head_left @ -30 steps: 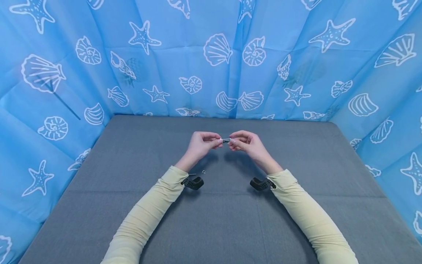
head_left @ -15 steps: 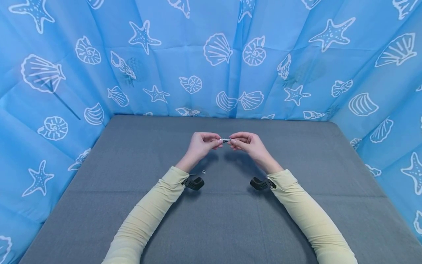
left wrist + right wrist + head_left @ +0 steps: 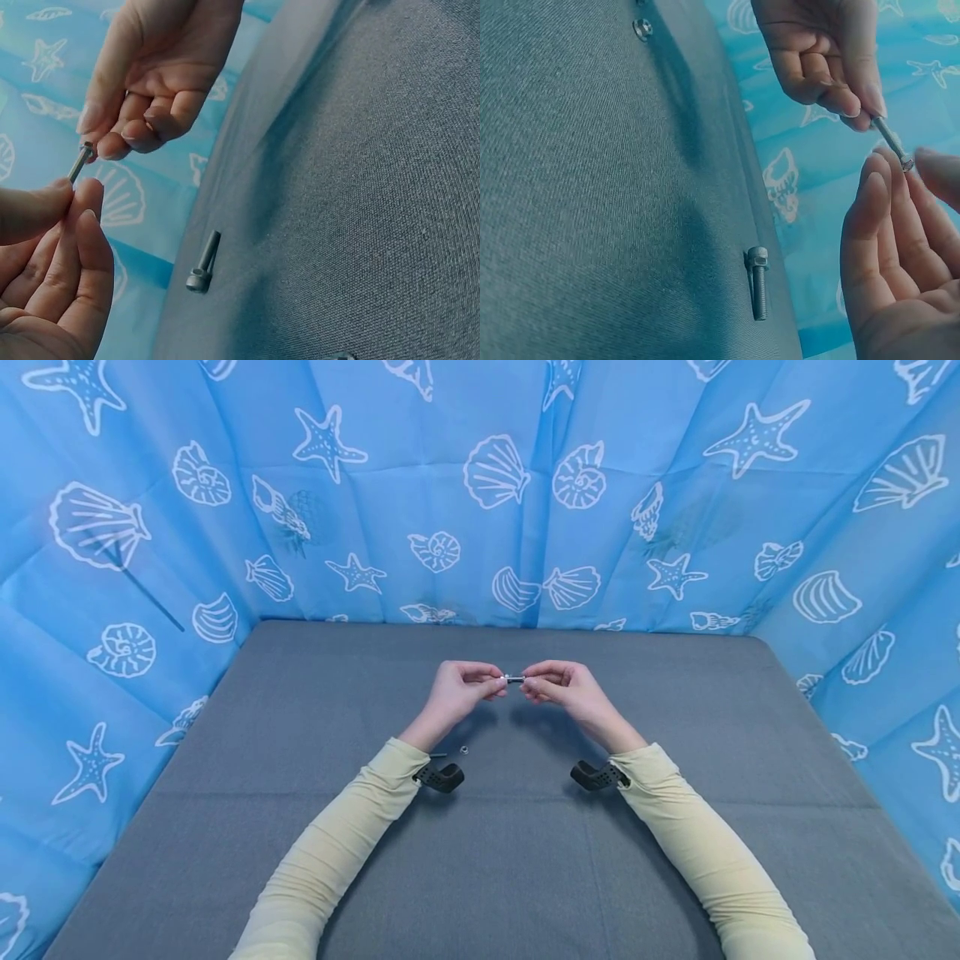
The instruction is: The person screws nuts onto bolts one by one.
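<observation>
My left hand (image 3: 463, 683) pinches one end of a slim metal bolt (image 3: 889, 139) between thumb and fingers, raised above the grey table. At the bolt's other end, the thumb and fingertips of my right hand (image 3: 564, 685) close around a wider end piece. Whether that piece is the head or a nut, I cannot tell. A second bolt (image 3: 204, 262), with a cylindrical head, lies on the table beyond the hands in both wrist views. From the head view it is mostly hidden. Near my left wrist sits a small nut (image 3: 464, 750), beside a thin rod (image 3: 438, 755) partly covered by the wrist.
The grey cloth-covered table (image 3: 517, 860) stretches out under both arms. Blue curtains (image 3: 465, 543) printed with shells and starfish stand behind it and at both sides. A black wrist mount (image 3: 441, 777) juts inward from the left sleeve, and another mount (image 3: 596, 775) from the right.
Both hands stay in nearly the same place. The fingertips of my right hand shift slightly at the bolt's end, and the bolt's angle changes a little. The nut and rod have not moved.
</observation>
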Tool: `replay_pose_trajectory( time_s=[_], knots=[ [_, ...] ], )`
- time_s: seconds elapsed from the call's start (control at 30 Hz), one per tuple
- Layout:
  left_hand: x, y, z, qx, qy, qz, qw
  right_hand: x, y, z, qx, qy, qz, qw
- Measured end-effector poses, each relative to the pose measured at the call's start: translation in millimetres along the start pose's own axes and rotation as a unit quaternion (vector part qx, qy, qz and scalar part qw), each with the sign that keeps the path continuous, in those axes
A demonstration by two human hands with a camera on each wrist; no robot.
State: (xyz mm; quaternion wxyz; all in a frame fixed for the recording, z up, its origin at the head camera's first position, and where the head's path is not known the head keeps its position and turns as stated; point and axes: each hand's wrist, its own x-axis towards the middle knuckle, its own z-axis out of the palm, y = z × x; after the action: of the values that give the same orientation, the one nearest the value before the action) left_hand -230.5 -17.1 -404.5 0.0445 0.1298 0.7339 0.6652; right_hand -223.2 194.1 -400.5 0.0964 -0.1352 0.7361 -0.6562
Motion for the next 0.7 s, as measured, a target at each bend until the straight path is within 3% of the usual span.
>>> replay_pose_trajectory(
  time_s=[0.2, 0.4, 0.7],
  knots=[
    [-0.8, 1.2, 0.5, 0.004, -0.005, 0.005, 1.0, -0.6, -2.6, 3.0, -0.028, -0.003, 0.002, 1.0],
    [-1.2, 2.3, 0.6, 0.0, -0.001, 0.001, 1.0, -0.5, -4.8, 5.8, -0.02, 0.0, 0.025, 0.999],
    [-0.2, 2.1, 0.1, 0.012, -0.012, -0.013, 0.9998, 0.0, -4.0, 9.4, -0.038, -0.003, 0.012, 0.999]
  ],
)
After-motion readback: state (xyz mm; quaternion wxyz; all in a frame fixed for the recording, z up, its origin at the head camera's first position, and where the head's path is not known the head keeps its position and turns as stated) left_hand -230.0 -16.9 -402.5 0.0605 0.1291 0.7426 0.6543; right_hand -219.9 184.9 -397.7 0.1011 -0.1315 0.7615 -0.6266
